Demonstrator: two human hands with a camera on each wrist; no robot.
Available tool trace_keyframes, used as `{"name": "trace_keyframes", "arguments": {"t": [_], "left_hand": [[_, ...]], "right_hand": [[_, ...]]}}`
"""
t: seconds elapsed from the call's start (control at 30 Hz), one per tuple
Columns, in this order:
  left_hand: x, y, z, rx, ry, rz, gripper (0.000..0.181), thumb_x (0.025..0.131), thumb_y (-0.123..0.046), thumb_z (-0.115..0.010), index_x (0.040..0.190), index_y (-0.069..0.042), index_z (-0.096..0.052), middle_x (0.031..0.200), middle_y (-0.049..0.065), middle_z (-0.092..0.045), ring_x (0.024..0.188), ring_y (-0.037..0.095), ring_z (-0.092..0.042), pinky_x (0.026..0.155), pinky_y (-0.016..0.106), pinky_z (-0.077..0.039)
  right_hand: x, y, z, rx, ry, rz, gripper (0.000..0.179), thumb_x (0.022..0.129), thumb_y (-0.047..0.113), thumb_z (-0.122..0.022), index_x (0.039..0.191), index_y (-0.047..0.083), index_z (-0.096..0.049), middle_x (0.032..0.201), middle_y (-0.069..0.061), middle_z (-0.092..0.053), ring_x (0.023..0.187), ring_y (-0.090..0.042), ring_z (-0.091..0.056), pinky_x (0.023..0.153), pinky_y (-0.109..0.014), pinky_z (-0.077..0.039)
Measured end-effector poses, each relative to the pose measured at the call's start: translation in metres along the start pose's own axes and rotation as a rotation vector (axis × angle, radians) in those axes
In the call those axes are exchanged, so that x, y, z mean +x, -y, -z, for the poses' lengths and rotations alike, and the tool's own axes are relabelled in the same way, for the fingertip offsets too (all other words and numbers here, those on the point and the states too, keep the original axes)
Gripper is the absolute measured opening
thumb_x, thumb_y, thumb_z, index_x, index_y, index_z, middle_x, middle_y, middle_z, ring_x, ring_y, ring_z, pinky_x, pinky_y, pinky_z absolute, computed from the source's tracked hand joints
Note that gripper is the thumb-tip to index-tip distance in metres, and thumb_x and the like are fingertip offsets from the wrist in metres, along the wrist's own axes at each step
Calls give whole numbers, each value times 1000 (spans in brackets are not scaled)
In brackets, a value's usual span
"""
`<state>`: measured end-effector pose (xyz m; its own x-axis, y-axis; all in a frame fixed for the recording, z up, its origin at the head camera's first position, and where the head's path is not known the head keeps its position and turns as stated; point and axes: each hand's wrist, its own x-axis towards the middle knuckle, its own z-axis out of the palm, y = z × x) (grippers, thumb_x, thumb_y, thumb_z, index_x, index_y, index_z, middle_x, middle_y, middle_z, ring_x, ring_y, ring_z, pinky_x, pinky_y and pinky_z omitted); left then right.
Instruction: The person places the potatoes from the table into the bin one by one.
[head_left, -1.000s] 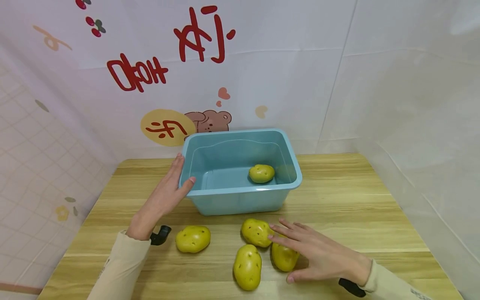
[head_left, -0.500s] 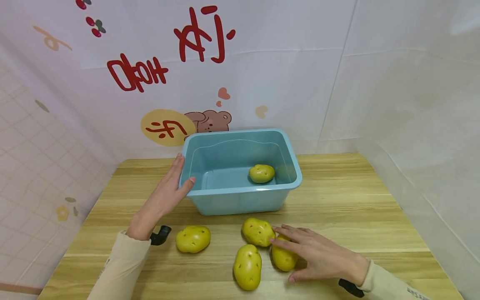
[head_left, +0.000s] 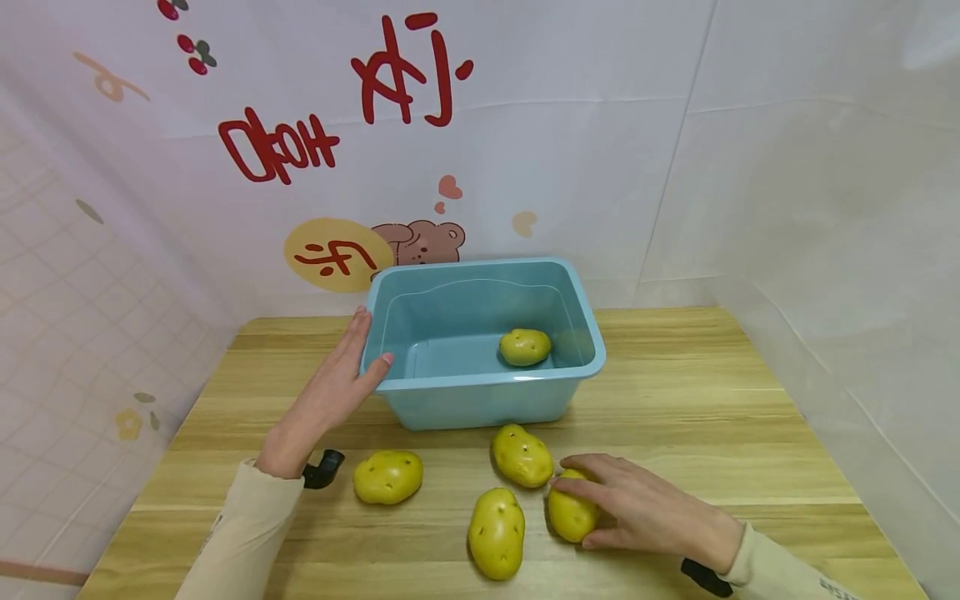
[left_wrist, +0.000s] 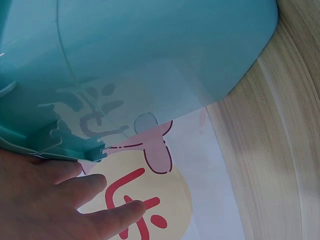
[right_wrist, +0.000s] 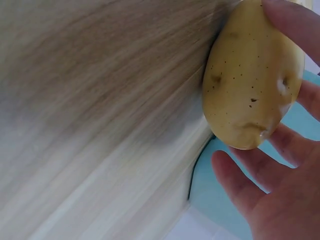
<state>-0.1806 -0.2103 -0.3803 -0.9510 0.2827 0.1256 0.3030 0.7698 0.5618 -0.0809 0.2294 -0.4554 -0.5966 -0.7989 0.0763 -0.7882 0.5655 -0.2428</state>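
Observation:
My right hand [head_left: 648, 508] holds a yellow potato [head_left: 573, 518] on the table, fingers over its far side and thumb at its near side. In the right wrist view this potato [right_wrist: 250, 80] sits between the thumb and the fingers. My left hand [head_left: 326, 404] rests on the left rim of a light-blue plastic tub [head_left: 480, 406], fingers straight along its outer side and thumb over the front corner. Inside the tub, on the right, lies one potato [head_left: 525, 347]. Beside the held one are a potato [head_left: 522, 457] near the tub and another [head_left: 497, 533] closer to me.
A further potato [head_left: 387, 477] lies by my left wrist. The wood-grain table [head_left: 675, 400] has a white printed sheet [head_left: 570, 167] standing behind it and more sheeting on both sides. The tub stands near the table's back edge.
My right hand's fingers have drawn in around the potato under it. The potato beside it has turned and shifted slightly toward the tub. My left hand stays at the rim.

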Motion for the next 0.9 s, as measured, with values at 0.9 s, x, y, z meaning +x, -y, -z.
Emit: {"name": "trace_keyframes", "arguments": {"t": [0.9], "left_hand": [[1,0,0,-13,6,11,85,107,-48,-45,165,-2,-4,174,12,2,159,35,-6,123,62,-17]], "right_hand": [[-8,6,41,-56,-227,-24,78,77,49,-89,146,30,-57,142,-2,-57,122,-19,-59,91,-47,-58]]}}
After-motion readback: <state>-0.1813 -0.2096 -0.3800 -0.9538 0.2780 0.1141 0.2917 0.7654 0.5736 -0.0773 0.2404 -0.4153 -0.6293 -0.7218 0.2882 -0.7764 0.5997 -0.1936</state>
